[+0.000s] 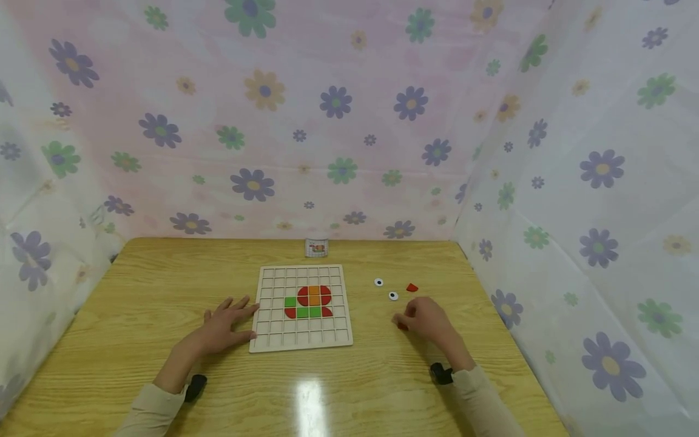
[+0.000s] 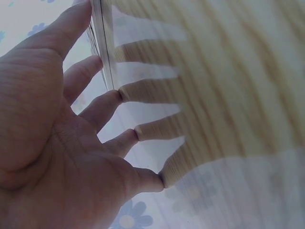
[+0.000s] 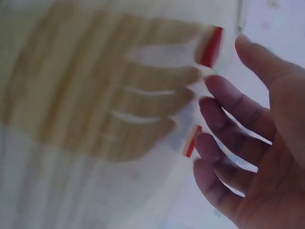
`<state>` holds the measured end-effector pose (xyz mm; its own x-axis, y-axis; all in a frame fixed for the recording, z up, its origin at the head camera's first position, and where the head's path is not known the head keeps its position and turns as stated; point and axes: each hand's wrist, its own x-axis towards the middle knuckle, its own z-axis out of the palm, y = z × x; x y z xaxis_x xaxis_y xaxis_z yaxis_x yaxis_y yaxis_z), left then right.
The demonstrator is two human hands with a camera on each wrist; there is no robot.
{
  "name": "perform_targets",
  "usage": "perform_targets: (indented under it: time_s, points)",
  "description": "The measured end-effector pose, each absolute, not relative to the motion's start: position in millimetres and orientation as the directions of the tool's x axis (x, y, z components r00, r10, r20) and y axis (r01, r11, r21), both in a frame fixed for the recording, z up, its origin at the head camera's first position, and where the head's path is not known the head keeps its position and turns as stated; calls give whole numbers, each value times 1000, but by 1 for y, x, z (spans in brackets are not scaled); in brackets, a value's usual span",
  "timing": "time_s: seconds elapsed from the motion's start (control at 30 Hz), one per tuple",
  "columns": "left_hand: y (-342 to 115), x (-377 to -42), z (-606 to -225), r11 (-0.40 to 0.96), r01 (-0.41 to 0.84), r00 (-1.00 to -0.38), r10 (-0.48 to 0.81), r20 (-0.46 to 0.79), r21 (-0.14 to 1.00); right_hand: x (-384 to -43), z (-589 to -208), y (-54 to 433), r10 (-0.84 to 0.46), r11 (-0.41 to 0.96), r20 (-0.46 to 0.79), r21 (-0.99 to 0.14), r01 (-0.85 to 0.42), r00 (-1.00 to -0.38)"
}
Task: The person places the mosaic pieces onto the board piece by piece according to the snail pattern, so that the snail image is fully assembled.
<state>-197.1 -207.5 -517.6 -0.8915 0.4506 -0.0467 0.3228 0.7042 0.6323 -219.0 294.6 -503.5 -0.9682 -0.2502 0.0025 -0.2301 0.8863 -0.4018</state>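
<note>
My left hand (image 1: 218, 328) lies spread on the table, its fingertips on the wood and its index finger and thumb at the left edge of a wooden grid board (image 1: 273, 341). Red, orange and green pieces (image 1: 314, 295) form a shape near the board's middle. To the right of the board, my right hand (image 1: 431, 321) hovers low over a red piece (image 1: 402, 326). In the right wrist view, that red piece (image 3: 213, 47) rests on the table beside the thumb and index fingertips, which stand apart. A second red quarter-round piece (image 1: 412, 287) lies just beyond this hand.
Two round eye pieces (image 1: 393, 296) lie between the board and the right hand's far side. A small picture card (image 1: 317, 247) sits at the table's back edge. Flower-printed curtains (image 1: 327, 145) enclose the back and sides of the wooden table (image 1: 180, 273).
</note>
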Motion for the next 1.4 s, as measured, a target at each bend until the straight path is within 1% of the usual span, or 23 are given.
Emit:
perform_targets:
  time_s: [0.07, 0.13, 0.27, 0.43, 0.7, 0.83, 1.13, 1.27, 1.4]
  points:
    - [-207, -197, -518, 704, 322, -892, 450, -46, 633, -218, -502, 299, -278, 848, -31, -478, -231, -960]
    - [-207, -197, -519, 705, 321, -893, 448, -46, 633, -217, -502, 304, -322, 814, -48, -524, -251, -945]
    - [-207, -197, -519, 706, 322, -894, 447, -44, 631, -216, -505, 308, -395, 763, -46, -572, -300, -917]
    - [-207, -197, -517, 701, 323, -892, 449, -42, 636, -213, -506, 302, -416, 744, -10, -579, -334, -909]
    - [-206, -196, -516, 702, 320, -891, 452, -50, 637, -210, -500, 292, -372, 793, -66, -541, -280, -926]
    - [-206, -196, -516, 705, 328, -892, 450, -39, 629, -214, -499, 282, -375, 786, -52, -547, -287, -926]
    - [-206, -196, -514, 708, 338, -895, 445, -21, 620, -238, -499, 226, -404, 727, 128, -556, -403, -906]
    - [-205, -196, -514, 710, 342, -894, 448, -20, 616, -250, -499, 199, -432, 699, 152, -566, -437, -889]
    - [-205, -196, -515, 714, 339, -893, 448, -29, 613, -262, -499, 174, -475, 691, 136, -554, -464, -869]
